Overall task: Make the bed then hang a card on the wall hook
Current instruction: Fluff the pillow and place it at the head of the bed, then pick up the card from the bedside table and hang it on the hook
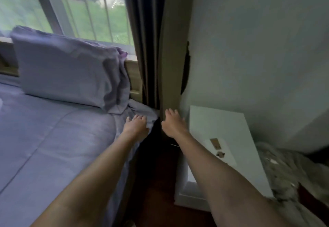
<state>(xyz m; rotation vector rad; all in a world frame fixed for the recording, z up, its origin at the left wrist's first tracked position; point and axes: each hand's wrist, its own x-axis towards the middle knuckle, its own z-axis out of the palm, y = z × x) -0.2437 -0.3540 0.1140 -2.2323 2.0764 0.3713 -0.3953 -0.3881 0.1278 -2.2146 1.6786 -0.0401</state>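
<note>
Tucking step, by my read. Left hand [136,126] rests on the bunched corner of the lavender cotton bedsheet [53,137]; slack runs on toward 12 o'clock. Pinching or only pressing: cannot tell. Right hand [173,124], fingers straight, apart, holding nothing, lies at 3 o'clock of the left, off the mattress edge beside the dark hanging curtain [147,48]. Lavender rectangular pillow [65,73] at 10 o'clock. Pale flat item [219,148] on the white bedside cabinet [222,123], 4 o'clock, may be the card: too blurred. Wall hook not made out.
</note>
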